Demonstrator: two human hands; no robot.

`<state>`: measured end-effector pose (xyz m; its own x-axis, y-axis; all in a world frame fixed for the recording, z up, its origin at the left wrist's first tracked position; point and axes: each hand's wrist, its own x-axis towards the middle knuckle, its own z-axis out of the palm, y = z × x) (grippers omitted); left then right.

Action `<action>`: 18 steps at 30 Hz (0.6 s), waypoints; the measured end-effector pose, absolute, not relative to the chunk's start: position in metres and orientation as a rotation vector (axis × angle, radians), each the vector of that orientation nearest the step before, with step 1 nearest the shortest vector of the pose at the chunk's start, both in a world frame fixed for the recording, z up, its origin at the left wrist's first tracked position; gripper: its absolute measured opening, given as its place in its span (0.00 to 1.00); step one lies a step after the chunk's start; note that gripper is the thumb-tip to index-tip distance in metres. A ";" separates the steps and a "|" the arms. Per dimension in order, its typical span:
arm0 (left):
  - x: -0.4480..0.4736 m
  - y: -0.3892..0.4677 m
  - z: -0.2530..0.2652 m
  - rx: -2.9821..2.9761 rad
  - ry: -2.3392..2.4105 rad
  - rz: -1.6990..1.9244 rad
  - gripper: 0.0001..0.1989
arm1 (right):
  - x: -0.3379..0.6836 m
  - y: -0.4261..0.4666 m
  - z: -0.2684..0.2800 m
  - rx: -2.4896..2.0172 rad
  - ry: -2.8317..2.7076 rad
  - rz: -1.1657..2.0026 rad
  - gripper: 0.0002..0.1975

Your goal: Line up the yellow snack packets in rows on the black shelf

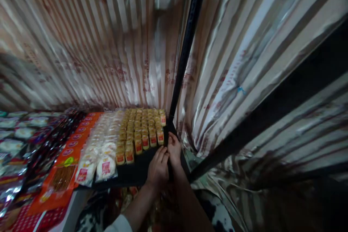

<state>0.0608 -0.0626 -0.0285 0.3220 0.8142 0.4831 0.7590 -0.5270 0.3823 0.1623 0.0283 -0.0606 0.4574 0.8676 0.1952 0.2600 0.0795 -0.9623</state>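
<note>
the left hand (158,168) is in the lower middle of the frame, reaching up from the bottom with its fingers bent, and the right hand (174,148) is just to the right of it and a little higher, its fingers curled over the right end of a dark shelf (140,166). the picture is dim and soft, so i cannot tell whether either hand grips anything, or whether the two touch. the small golden packs (141,130) stand in close rows on the shelf, in the middle of the frame, just up and left of the hands; the left fingertips are near the front packs at the right end, several of which show a red label. left of these are rows of white packs (106,163) in clear wrapping, then a long orange packet (63,174), then dark shiny packets (51,152), with pale packets (16,145) at the far left edge. a black post (187,43) rises behind the shelf's right end toward the top of the frame, and striped sheeting (108,43) with red print hangs across the upper part. a dark beam (258,112) slants through the right side. a white sleeve (119,224) shows at the bottom, around the left forearm.
</note>
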 end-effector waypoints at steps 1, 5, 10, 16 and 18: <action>0.060 -0.073 -0.031 2.460 1.458 0.992 0.19 | 0.161 0.016 -0.064 -1.463 -1.039 0.606 0.19; 0.053 -0.117 -0.042 2.302 1.396 1.026 0.15 | 0.150 -0.038 -0.078 -1.393 -1.071 0.697 0.18; 0.034 -0.179 -0.063 2.167 1.403 0.986 0.12 | 0.135 -0.114 -0.079 -1.343 -1.308 0.724 0.15; 0.003 -0.232 -0.092 1.933 1.559 0.812 0.21 | 0.115 -0.170 -0.081 -1.412 -1.743 0.848 0.15; -0.005 -0.235 -0.098 1.761 1.737 0.716 0.22 | 0.107 -0.176 -0.097 -1.508 -1.798 0.975 0.15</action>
